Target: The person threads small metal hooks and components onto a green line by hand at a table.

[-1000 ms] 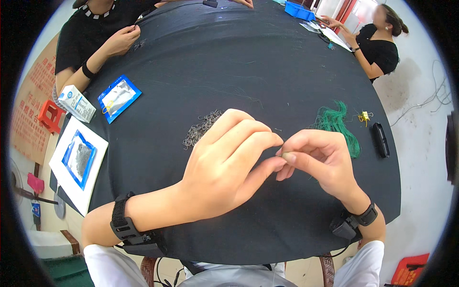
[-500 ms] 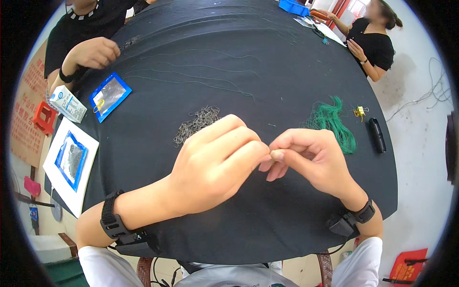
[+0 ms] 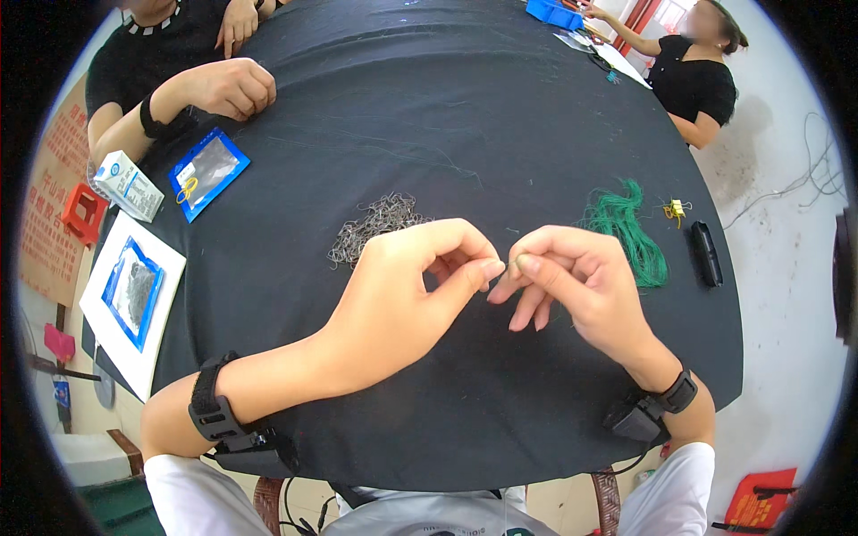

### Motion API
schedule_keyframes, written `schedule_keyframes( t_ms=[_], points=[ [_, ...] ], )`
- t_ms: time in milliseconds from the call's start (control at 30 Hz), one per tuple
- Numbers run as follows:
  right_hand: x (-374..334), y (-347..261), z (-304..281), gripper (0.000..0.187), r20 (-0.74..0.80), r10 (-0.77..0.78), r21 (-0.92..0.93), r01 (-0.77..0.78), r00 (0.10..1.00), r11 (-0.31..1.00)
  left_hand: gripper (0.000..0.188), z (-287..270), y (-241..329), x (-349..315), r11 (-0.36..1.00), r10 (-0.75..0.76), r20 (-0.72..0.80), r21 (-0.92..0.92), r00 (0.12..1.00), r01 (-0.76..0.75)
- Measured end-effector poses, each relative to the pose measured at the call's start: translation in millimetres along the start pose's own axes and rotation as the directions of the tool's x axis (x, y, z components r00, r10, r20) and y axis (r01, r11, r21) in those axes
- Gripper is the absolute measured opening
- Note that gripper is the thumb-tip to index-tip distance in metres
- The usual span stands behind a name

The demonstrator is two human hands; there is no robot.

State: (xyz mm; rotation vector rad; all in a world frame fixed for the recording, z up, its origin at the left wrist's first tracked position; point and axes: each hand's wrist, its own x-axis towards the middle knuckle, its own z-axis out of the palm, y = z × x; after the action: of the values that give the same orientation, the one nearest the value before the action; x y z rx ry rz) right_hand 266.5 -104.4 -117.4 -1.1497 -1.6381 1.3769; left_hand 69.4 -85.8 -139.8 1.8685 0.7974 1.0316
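Note:
My left hand [image 3: 402,290] is closed in a pinch of thumb and forefinger above the black table cloth. Just right of it, my right hand [image 3: 585,281] also pinches, its lower fingers loosely curled. The two pairs of fingertips nearly meet, a narrow gap between them. Whatever they hold is too small to make out. Behind my left hand lies a pile of small grey metal hooks [image 3: 380,223], partly covered by it. A bundle of green thread [image 3: 630,237] lies beyond my right hand.
At the right are a yellow clip [image 3: 677,209] and a black case [image 3: 705,254]. On the left lie a blue-edged pouch [image 3: 207,174], a carton [image 3: 130,186] and a white board [image 3: 161,332] bearing another pouch. A co-worker's hand [image 3: 234,87] rests at the far left; another person [image 3: 693,80] is far right.
My fingertips, touching before, have drawn slightly apart, and my left hand has turned so its thumb shows. The left co-worker's hand has moved right. The far person's arms have shifted.

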Motion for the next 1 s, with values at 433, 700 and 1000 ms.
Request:
schedule_keyframes(
  t_ms=[433,700,1000],
  points=[
    [11.3,2.3,-17.1,0.016,0.049,-0.034,0.552,0.001,0.998,0.834,0.013,-2.8,0.0,1.9,0.862,-0.257,0.134,-0.416,0.957,0.290],
    [12.9,5.5,-27.6,0.019,0.268,-0.045,0.450,-0.084,0.962,0.889,0.011,-2.5,0.7,-0.2,0.899,-0.232,0.206,-0.327,0.951,0.290],
    [5.2,-35.6,-43.7,0.002,0.287,-0.145,-0.645,0.302,0.947,0.702,0.009,-3.3,-5.4,1.0,0.937,-0.215,0.282,-0.210,0.935,0.279]
  ],
)
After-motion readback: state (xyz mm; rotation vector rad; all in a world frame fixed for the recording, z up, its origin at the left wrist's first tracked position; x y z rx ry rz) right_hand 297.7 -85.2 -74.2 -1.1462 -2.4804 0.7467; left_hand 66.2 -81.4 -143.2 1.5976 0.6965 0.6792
